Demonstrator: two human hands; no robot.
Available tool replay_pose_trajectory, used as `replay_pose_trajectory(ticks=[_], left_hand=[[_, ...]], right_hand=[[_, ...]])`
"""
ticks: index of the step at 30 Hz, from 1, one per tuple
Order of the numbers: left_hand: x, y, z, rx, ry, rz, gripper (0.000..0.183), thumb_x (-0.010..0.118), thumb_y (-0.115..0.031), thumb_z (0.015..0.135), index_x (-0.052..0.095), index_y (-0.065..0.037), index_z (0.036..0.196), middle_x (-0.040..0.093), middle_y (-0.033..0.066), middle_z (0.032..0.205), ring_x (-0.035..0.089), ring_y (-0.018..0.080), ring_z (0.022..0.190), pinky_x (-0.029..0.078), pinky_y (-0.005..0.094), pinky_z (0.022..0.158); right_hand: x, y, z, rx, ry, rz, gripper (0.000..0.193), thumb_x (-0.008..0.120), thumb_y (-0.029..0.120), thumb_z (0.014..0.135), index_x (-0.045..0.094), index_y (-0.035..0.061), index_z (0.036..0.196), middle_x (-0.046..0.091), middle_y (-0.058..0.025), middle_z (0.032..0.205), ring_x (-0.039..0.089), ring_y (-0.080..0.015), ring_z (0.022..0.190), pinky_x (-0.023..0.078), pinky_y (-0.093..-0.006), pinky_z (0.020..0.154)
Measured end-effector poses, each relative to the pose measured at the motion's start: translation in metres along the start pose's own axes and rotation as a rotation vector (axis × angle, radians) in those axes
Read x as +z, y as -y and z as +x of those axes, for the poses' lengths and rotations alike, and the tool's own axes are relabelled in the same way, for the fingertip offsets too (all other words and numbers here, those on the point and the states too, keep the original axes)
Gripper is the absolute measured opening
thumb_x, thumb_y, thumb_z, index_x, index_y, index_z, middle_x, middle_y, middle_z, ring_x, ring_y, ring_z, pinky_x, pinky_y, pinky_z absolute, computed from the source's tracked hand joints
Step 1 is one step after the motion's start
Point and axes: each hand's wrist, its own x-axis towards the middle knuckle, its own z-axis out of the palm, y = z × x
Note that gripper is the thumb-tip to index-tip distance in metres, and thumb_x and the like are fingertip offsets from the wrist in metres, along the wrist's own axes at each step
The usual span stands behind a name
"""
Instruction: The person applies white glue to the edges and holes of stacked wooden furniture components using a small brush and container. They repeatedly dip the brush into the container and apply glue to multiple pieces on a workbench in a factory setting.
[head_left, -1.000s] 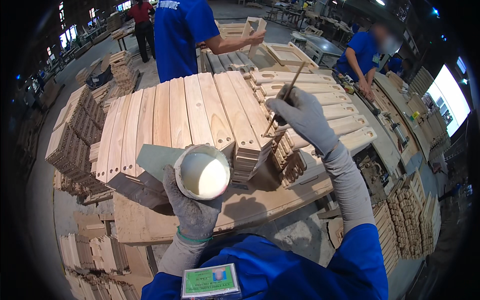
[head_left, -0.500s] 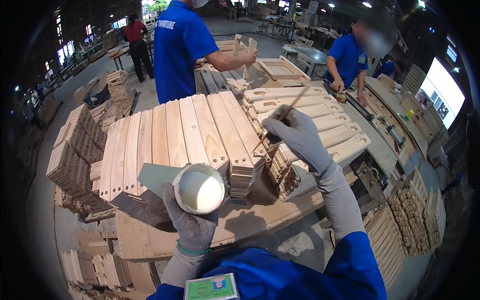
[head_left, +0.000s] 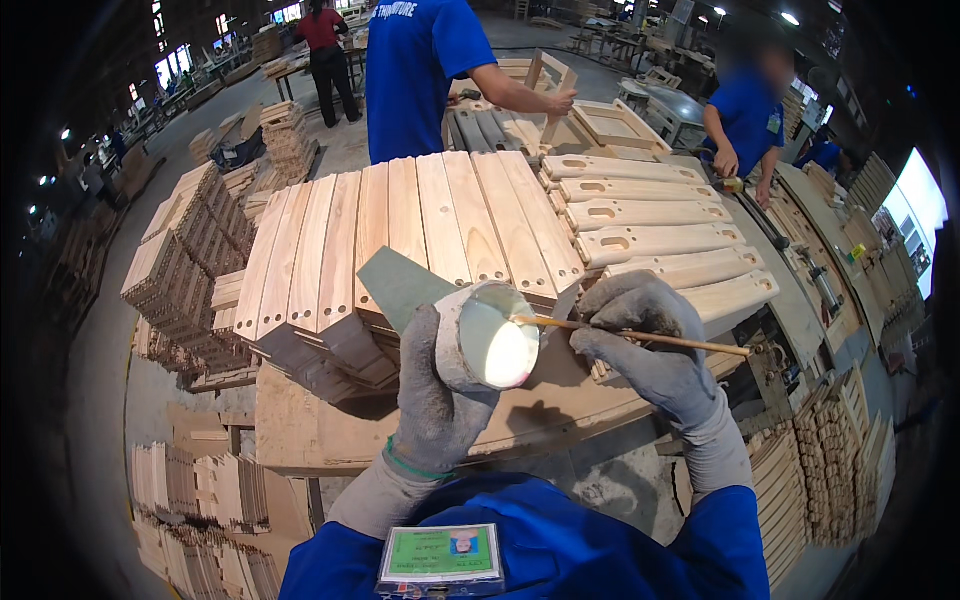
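Going left to right, we've got the row of long, pale wooden boards with drilled ends [head_left: 440, 220] at 11 o'clock, a flat grey-green plate [head_left: 400, 285] sticking out, then our grey-gloved left hand [head_left: 435, 405] with fingers wrapped round a round off-white cup of white liquid [head_left: 452, 345]. Half a second ago our thin brown wooden stick [head_left: 700, 344] was tip-down by the board ends; now the grey-gloved right hand [head_left: 660, 368], fingers pinching it, has its tip at the cup's 2 o'clock, so we'd say it's being dipped.
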Motion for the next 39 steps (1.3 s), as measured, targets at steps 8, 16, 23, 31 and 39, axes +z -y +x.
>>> replay_pose_trajectory(ticks=[8, 16, 23, 31, 39], left_hand=[[-0.010, 0.007, -0.020, 0.466, 0.064, 0.735, 0.043, 0.057, -0.013, 0.090, 0.041, -0.003, 0.128, 0.051, 0.0145, 0.122, 0.052, 0.0251, 0.113, 0.051, 0.0376, 0.089], [-0.003, -0.015, -0.038, 0.115, -0.270, 0.349, 0.048, 0.053, -0.040, 0.091, 0.044, -0.008, 0.125, 0.051, 0.0128, 0.120, 0.054, 0.0282, 0.109, 0.047, 0.0415, 0.094], [-0.011, 0.000, -0.045, 0.341, -0.227, 0.587, 0.046, 0.060, -0.010, 0.086, 0.039, -0.005, 0.127, 0.051, 0.0127, 0.118, 0.054, 0.0254, 0.108, 0.048, 0.0388, 0.094], [-0.035, -0.018, -0.067, 0.522, -0.397, 1.422, 0.057, 0.074, 0.005, 0.070, 0.044, 0.001, 0.119, 0.057, 0.0119, 0.108, 0.056, 0.0160, 0.104, 0.051, 0.0293, 0.086], [-0.093, -0.040, -0.120, 0.137, -0.716, 0.287, 0.049, 0.061, 0.005, 0.080, 0.041, -0.002, 0.124, 0.054, 0.0185, 0.117, 0.057, 0.0260, 0.105, 0.050, 0.0375, 0.088]], right_hand=[[-0.039, 0.024, -0.018, 0.053, 0.127, 0.128, 0.012, 0.073, -0.001, 0.061, 0.065, 0.0037, 0.068, 0.061, -0.0098, 0.086, 0.059, -0.0158, 0.078, 0.048, -0.0274, 0.067], [0.025, -0.001, -0.056, 0.206, -0.192, 0.785, 0.013, 0.066, -0.005, 0.078, 0.064, -0.0004, 0.091, 0.060, -0.0115, 0.102, 0.061, -0.0145, 0.093, 0.051, -0.0252, 0.080], [0.064, 0.000, -0.088, -0.019, -0.161, 0.441, 0.016, 0.072, 0.000, 0.075, 0.065, 0.0022, 0.088, 0.064, -0.0130, 0.101, 0.064, -0.0219, 0.090, 0.052, -0.0301, 0.077], [0.075, -0.005, -0.109, 0.060, -0.142, 0.593, 0.016, 0.065, -0.006, 0.076, 0.061, 0.0022, 0.090, 0.063, -0.0163, 0.095, 0.063, -0.0226, 0.088, 0.053, -0.0316, 0.074], [0.095, -0.042, -0.150, 0.824, -0.290, 0.829, 0.025, 0.055, 0.000, 0.081, 0.055, -0.0094, 0.104, 0.060, -0.0172, 0.099, 0.064, -0.0203, 0.085, 0.055, -0.0298, 0.075]])
